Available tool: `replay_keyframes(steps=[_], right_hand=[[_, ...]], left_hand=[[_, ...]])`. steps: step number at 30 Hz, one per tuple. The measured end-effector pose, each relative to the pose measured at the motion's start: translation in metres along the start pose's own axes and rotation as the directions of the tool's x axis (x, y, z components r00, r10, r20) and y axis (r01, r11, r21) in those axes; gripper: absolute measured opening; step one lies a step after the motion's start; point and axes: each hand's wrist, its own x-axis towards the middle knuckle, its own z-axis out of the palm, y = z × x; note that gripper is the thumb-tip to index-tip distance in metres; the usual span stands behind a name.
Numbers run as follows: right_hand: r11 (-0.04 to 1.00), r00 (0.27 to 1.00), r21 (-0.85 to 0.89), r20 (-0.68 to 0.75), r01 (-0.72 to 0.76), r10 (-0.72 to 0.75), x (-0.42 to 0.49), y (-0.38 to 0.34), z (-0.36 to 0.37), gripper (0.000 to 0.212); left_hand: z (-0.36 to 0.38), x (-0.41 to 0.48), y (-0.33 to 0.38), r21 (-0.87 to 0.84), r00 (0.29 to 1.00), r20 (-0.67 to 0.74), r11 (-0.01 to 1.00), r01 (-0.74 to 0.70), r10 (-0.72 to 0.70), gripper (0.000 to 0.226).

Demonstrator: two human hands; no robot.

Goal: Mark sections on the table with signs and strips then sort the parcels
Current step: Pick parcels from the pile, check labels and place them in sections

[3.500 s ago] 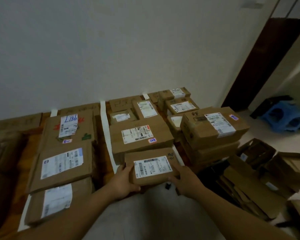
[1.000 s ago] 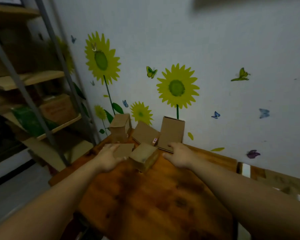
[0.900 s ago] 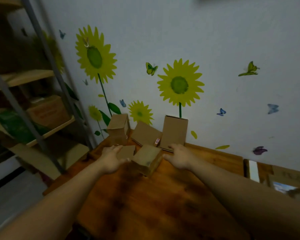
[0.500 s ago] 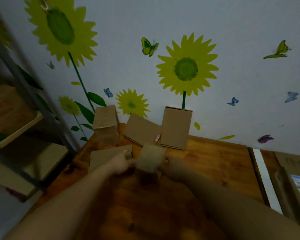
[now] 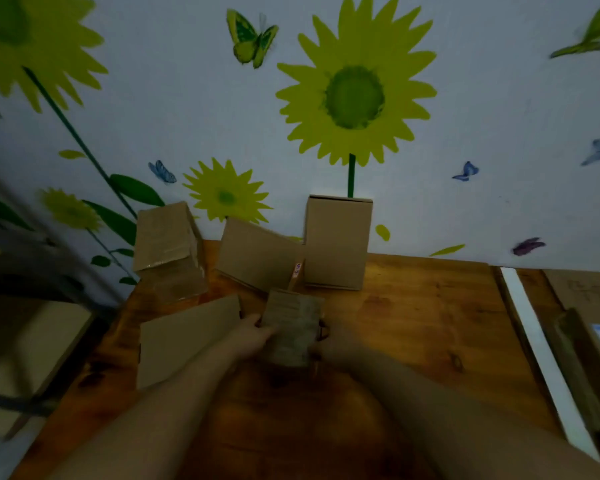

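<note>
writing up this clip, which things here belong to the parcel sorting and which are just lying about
Job: small parcel held between left hand and right hand; flat parcel; upright box; leaning box; corner box; white strip; table.
Just there: sunflower sticker; butterfly sticker; shelf rack.

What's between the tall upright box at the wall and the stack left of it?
One tilted box, its right edge close to the upright box; a gap separates it from the stack. Seen in the head view.
</note>
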Motion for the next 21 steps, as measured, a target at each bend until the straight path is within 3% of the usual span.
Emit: replay_keyframes(steps=[3, 7, 9, 12, 15, 18, 21], right_hand=[[0.998, 0.997, 0.065, -0.071, 0.025, -0.021, -0.018, 0.0, -0.004, 0.053], [0.925, 0.974, 0.367, -0.228, 0.102, -0.017, -0.053, -0.014, -0.006, 0.036], [0.889, 0.949, 0.432, -0.314, 0.152, -0.01, -0.07, -0.023, -0.006, 0.039], [0.87, 0.896, 0.437, -0.444, 0.228, -0.012, -0.1, -0.035, 0.0, 0.041], [0.831, 0.869, 0.471, -0.494, 0.295, -0.029, -0.135, -0.035, 0.006, 0.034], [0.8, 0.863, 0.475, -0.495, 0.365, -0.1, -0.164, -0.032, 0.007, 0.038], [0.747, 0.824, 0.484, -0.548, 0.455, -0.146, -0.191, -0.034, 0.005, 0.028]], left_hand=[[-0.002, -0.011, -0.001, -0.149, 0.999, 0.007, 0.988, -0.05, 0.051, 0.041], [0.0, -0.047, 0.008, -0.358, 0.992, -0.009, 0.926, -0.122, 0.128, 0.038], [-0.003, -0.068, 0.014, -0.442, 0.985, -0.054, 0.881, -0.168, 0.161, 0.039], [-0.008, -0.095, 0.017, -0.433, 0.971, -0.124, 0.869, -0.24, 0.207, 0.039], [-0.01, -0.123, 0.016, -0.435, 0.952, -0.101, 0.847, -0.305, 0.29, 0.037], [-0.012, -0.148, 0.012, -0.446, 0.915, -0.084, 0.806, -0.389, 0.395, 0.056], [-0.01, -0.167, 0.011, -0.449, 0.904, -0.009, 0.807, -0.385, 0.426, 0.041]])
